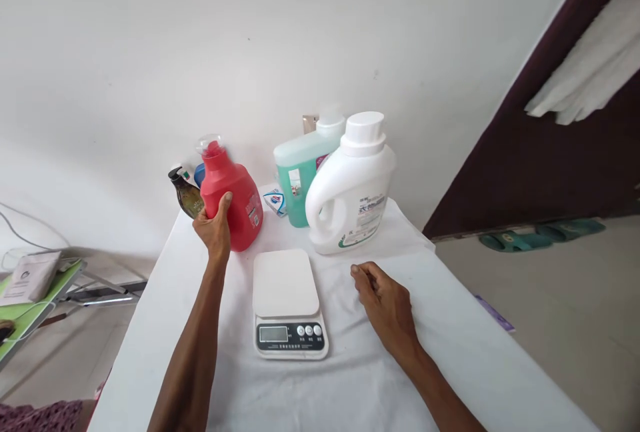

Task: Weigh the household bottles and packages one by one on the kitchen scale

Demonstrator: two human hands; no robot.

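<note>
- White-clothed table (450, 325), kitchen scale (287, 302) at centre.
- Behind-left of the scale, left hand (216, 225) wraps the red bottle (235, 202); grip low, keep it upright.
- Right of the scale, right hand (385, 302) rests loosely curled, holding nothing.

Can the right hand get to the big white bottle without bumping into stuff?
Probably yes. The right hand rests on the cloth just in front of the white bottle, and only bare tablecloth lies between them.

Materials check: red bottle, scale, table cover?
Red bottle, gripped by the left hand: looks like opaque moulded plastic, slightly glossy with a soft sheen, under a clear cap. Scale: probably white plastic, with a smooth matte platform and a dark glossy display panel. Table cover: seems to be thin white cloth, given its wrinkles and draped edges.
</note>
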